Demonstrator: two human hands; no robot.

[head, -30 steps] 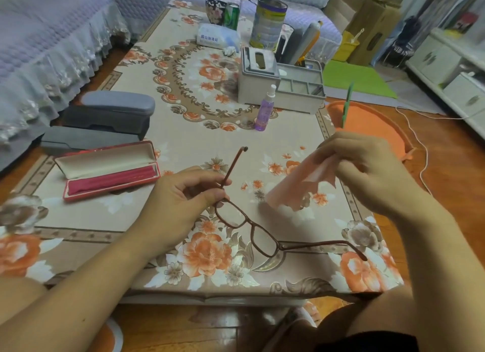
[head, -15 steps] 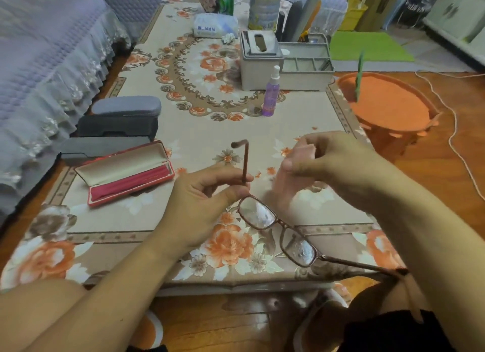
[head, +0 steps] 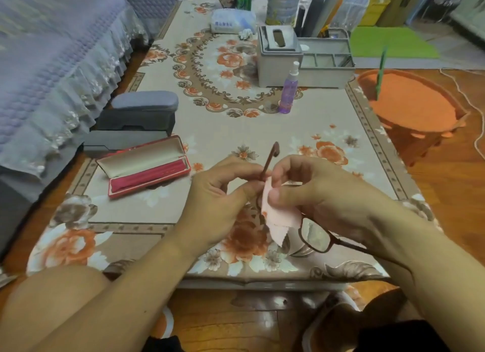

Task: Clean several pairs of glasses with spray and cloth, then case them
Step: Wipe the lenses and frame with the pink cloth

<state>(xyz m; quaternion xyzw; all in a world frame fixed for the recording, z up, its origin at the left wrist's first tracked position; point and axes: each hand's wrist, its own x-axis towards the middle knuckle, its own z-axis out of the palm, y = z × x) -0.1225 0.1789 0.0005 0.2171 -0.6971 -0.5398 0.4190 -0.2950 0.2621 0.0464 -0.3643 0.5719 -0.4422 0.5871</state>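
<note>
We see a pair of dark reddish-brown, thin-framed rectangular glasses (head: 316,236) held above the near edge of the bench (head: 223,131), which wears a beige cloth printed with orange flowers. One lens shows clearly at the lower right, clear with a dark rim, its temple arm running back under the right wrist; the other lens is hidden behind a pale pink cleaning cloth (head: 280,220) with a pinked edge. The other temple arm stands up between the hands, its hooked tip above them.

Our left hand (head: 223,196) has its fingers (head: 236,168) curled, pinching the frame near that upright arm. Our right hand (head: 320,194) has thumb and fingers closed on the pink cloth, pressing it around the hidden lens.

Toward the left edge of the bench an open red hard glasses case (head: 144,168) lies with a cream lid lining and a red interior. Just behind it, at the left edge, a closed grey case (head: 145,103) sits on top of dark grey cases (head: 126,131). Farther in, right of centre, a small purple spray bottle (head: 288,89) with a white nozzle stands upright, just in front of a grey plastic tissue box (head: 278,57) and a grey compartmented organiser (head: 325,62). Off the right edge, an orange plastic basin (head: 412,102) rests on the wooden floor.
</note>
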